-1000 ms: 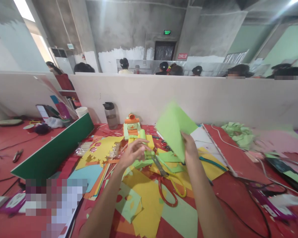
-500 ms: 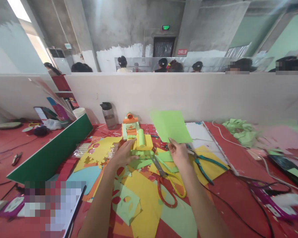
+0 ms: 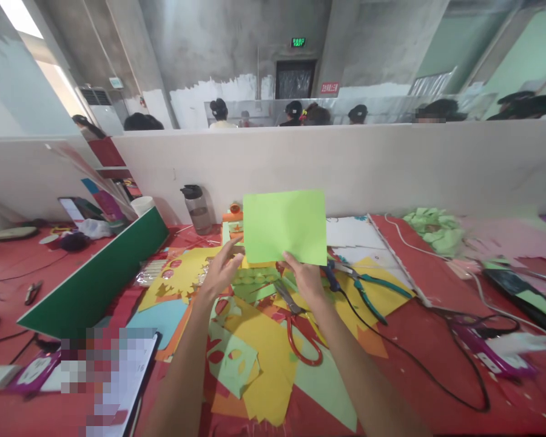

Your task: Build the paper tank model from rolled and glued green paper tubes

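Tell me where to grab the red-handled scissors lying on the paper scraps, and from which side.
Take the red-handled scissors by the handle loops, coming from the near side. The loops lie toward the person, on yellow paper; the blades point away, up-left, under the right hand that holds the green sheet. A black cable runs just right of them, so a grip from the near left looks safest.

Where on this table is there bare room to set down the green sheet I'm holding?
Bare red table shows right of the pliers, bordered by the black cable, and far left beyond the green board. Under the left hand and right hand, which hold the green sheet, paper scraps and scissors crowd it.
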### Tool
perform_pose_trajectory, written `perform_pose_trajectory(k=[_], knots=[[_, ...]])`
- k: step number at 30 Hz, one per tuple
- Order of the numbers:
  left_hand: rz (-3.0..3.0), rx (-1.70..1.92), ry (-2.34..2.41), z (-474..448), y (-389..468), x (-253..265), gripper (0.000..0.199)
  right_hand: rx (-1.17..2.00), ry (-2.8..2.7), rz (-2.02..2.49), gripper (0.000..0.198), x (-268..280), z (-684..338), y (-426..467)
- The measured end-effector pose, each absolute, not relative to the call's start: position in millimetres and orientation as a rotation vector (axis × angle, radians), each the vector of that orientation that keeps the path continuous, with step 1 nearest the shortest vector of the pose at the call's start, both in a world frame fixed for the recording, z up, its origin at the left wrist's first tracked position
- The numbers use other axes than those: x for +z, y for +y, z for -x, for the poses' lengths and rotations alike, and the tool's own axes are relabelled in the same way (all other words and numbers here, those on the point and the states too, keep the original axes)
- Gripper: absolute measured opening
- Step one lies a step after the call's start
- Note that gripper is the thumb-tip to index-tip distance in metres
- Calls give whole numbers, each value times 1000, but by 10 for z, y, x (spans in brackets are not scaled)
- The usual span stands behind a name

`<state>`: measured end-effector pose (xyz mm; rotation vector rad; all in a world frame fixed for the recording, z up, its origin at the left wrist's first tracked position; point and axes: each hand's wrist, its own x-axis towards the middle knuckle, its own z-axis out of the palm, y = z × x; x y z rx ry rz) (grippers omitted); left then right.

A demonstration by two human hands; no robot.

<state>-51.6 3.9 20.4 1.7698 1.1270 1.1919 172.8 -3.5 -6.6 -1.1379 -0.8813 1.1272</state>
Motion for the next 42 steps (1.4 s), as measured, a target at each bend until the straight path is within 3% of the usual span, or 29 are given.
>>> perform_pose_trajectory(k=[3,6,9,17,30,35,42], knots=[[-1638,1228,996,404,131,301,60,1100,-941,1275,39,18,-1711,-11],[-1606,1339,960,394,315,446,46,1016,-1077,1339,39,190,-1822,122],[-1697,1272,1042,478,510,601,40,885,-1248,1155,47,371,-2032,344],[-1782,1116,1166,554,819,634,28,842,-1561,1189,43,422,-2398,737],[-1681,1076,1128,485,879,565,36,642,-1554,1236,33,373,-2568,795],[-1591,1107,1073,433,868,546,38,786,-1507,1127,43,418,-2551,716],[-1515,1106,1007,440,873,530,51,968,-1568,1090,41,504,-2529,615]])
